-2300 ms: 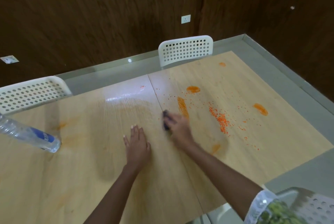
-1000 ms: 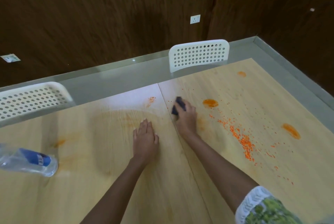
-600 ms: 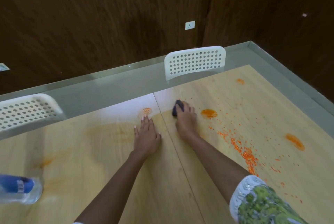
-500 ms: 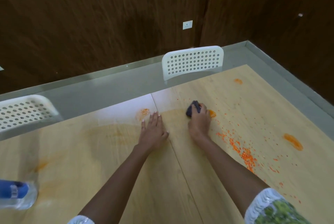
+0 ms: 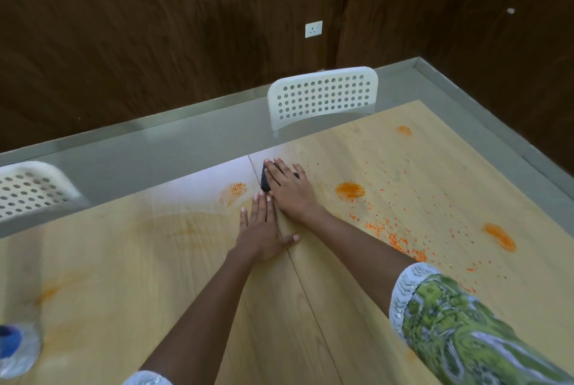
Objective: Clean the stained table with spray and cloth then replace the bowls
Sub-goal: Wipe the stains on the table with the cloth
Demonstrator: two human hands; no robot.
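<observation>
dark cloth [image 5: 266, 179] under right hand [image 5: 289, 190], left hand [image 5: 259, 230] flat on table [image 5: 124, 260]

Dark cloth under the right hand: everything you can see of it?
The dark cloth looks navy or black, soft and bunched into a small wad. Only its left edge and a sliver past the knuckles show; the right hand lies over the rest, fingers spread on top, pressing it onto the wooden table near the far edge, beside the centre seam. An orange smear lies just to its left.
</observation>
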